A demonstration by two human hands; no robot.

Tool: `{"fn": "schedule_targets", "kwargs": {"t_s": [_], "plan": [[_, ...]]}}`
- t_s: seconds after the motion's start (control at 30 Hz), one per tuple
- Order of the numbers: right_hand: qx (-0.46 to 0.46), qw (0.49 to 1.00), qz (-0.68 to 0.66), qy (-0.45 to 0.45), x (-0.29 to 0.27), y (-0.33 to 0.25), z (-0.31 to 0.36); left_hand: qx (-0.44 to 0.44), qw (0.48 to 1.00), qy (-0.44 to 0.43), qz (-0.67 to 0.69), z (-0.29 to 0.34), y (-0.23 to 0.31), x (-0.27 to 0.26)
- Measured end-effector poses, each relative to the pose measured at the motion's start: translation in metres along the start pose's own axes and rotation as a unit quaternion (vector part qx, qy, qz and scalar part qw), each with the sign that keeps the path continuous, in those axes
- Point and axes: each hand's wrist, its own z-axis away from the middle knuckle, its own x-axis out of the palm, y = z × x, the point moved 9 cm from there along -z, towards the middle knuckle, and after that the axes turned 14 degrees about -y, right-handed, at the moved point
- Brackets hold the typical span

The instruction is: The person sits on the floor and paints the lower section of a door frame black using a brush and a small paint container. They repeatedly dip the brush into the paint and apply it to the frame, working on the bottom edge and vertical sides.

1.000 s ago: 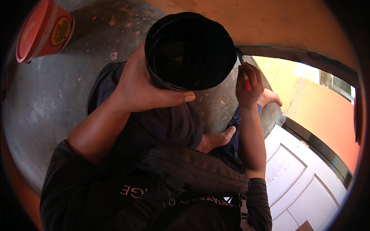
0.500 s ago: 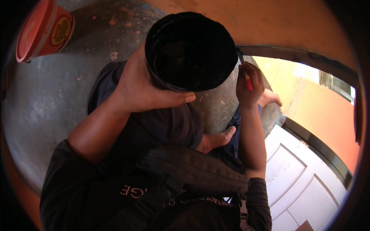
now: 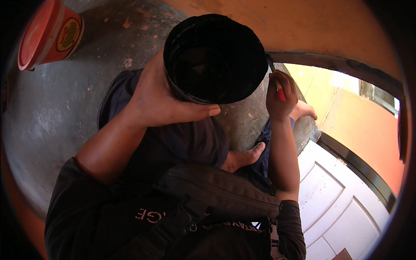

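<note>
Grey floor [image 3: 39, 112], red tub [image 3: 54, 37] apart | left hand [image 3: 156, 97] grips black container [image 3: 242, 56] | right hand [image 3: 277, 107] grips slim tool [image 3: 281, 94]

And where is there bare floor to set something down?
The widest bare grey floor shows between the red bucket and the left forearm. It is crowded where the left hand holds the black container, beside the right hand with its red-ended tool.

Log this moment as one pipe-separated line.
left hand: grips black tub, opening toward camera | right hand: holds red-ended tool beside tub rim, contact unclear | red bucket: on floor, upper left
</note>
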Motion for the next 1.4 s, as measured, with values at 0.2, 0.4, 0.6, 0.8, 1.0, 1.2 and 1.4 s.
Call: {"fn": "schedule_targets", "kwargs": {"t_s": [0.2, 0.4, 0.6, 0.8, 1.0, 1.2, 1.4], "plan": [[-0.006, 1.0, -0.024, -0.013, -0.005, -0.014, 0.008, -0.006, 1.0, -0.005, -0.016, 0.0, 0.001, 0.0], [-0.009, 1.0, 0.008, -0.009, 0.002, -0.003, 0.004, 0.003, 1.0, -0.004, -0.014, -0.001, 0.001, 0.0], [-0.011, 0.999, 0.003, 0.029, -0.016, -0.014, 0.004, -0.002, 1.0, -0.005, -0.006, 0.0, 0.0, 0.0], [-0.015, 0.999, -0.035, -0.007, -0.002, -0.016, 0.007, -0.004, 1.0, -0.007, -0.005, 0.0, 0.0, 0.0], [-0.008, 0.999, 0.005, 0.039, -0.015, -0.009, -0.004, 0.014, 1.0, 0.003, -0.007, 0.001, 0.001, 0.0], [-0.024, 0.999, 0.001, 0.039, -0.025, -0.028, 0.003, 0.02, 1.0, -0.004, -0.017, 0.002, 0.002, 0.0], [-0.012, 1.0, -0.018, 0.01, -0.008, -0.011, -0.002, 0.013, 1.0, -0.009, -0.011, 0.0, 0.003, 0.001]]}}
